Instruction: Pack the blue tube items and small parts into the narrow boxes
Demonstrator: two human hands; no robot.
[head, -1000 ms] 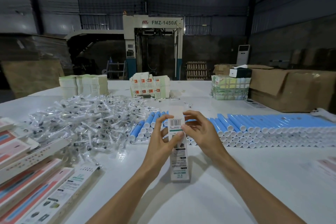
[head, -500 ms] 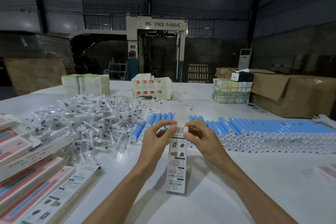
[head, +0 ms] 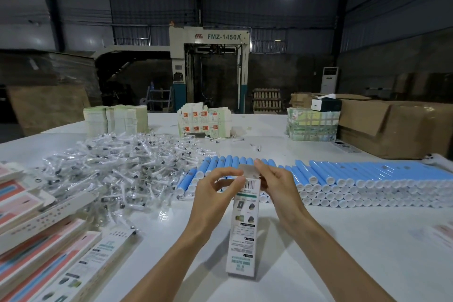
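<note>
A narrow white box (head: 242, 233) stands on end on the white table (head: 343, 252) in front of me, printed side toward me, its top flap raised. My left hand (head: 215, 193) pinches the box's top left edge by the barcode. My right hand (head: 274, 184) pinches the grey top flap with fingers and thumb. Behind the hands lies a long stacked row of blue tubes (head: 367, 179) with white caps. To the left is a heap of small parts (head: 117, 169) in clear wrappers.
Flat and filled narrow boxes (head: 49, 252) are stacked at the near left. Stacks of folded cartons (head: 115, 120) and printed cartons (head: 203, 120) stand at the back, with a strapped bundle (head: 311, 125) and big cardboard boxes (head: 397, 125) at the right.
The top flap, pressed down half a second ago, now stands up between my fingers. The box has stayed upright in the same spot and looms larger in view.
</note>
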